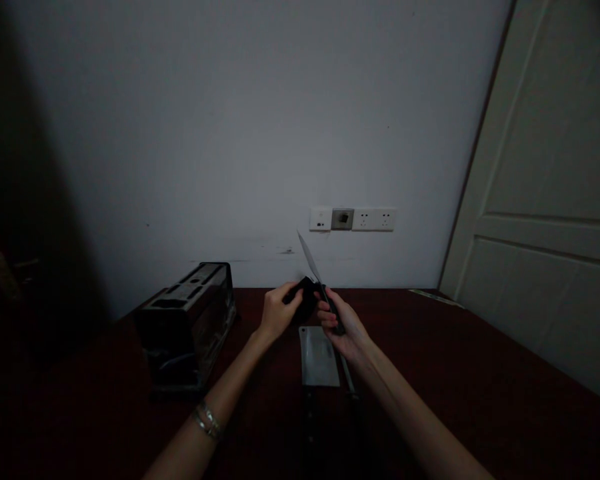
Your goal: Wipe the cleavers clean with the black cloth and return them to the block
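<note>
My right hand is closed round the dark handle of a slim knife, whose blade points up and away toward the wall. My left hand is closed on a dark cloth pressed against the base of the blade. A broad cleaver lies flat on the dark red table just below my hands, its handle toward me. Another long thin utensil lies beside it on the right, under my right wrist.
A dark knife block with slots on top stands to the left of my left arm. A row of wall sockets sits above the table's far edge. A white door stands on the right. The left side is in deep shadow.
</note>
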Demonstrator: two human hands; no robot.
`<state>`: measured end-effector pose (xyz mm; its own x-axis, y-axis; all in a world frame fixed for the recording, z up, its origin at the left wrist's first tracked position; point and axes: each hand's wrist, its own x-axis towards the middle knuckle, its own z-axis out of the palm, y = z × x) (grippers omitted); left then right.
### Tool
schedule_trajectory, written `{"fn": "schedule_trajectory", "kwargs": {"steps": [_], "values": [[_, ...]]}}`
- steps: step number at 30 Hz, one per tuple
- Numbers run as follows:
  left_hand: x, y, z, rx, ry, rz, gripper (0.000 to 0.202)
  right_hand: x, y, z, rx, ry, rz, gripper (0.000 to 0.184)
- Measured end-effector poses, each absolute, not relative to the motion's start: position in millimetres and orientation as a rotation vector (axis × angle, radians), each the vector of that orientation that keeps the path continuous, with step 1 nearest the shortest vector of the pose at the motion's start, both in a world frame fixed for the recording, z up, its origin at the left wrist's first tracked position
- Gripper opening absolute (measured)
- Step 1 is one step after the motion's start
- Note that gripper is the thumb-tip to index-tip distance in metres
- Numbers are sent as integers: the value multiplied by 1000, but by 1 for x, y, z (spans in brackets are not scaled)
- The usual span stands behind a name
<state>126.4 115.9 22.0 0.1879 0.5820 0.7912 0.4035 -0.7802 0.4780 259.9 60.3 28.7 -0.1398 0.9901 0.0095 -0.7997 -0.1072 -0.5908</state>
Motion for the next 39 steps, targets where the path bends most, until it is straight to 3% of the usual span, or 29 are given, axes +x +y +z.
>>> {"fn": "schedule_trajectory", "kwargs": {"steps": [7,23,29,39], "values": [[124,119,18,2588,555,1474,27,256,62,23,-464,-617,1589,20],[123,110,27,2780,488,1537,24,244,51,29,-570,-771,1415,26],[122,111,28,2881,382,1542,21,251,55,29,-535,-745,1492,24],[127,110,21,2831,457,1751,34,246,52,31,-558,-800,1453,24]]}}
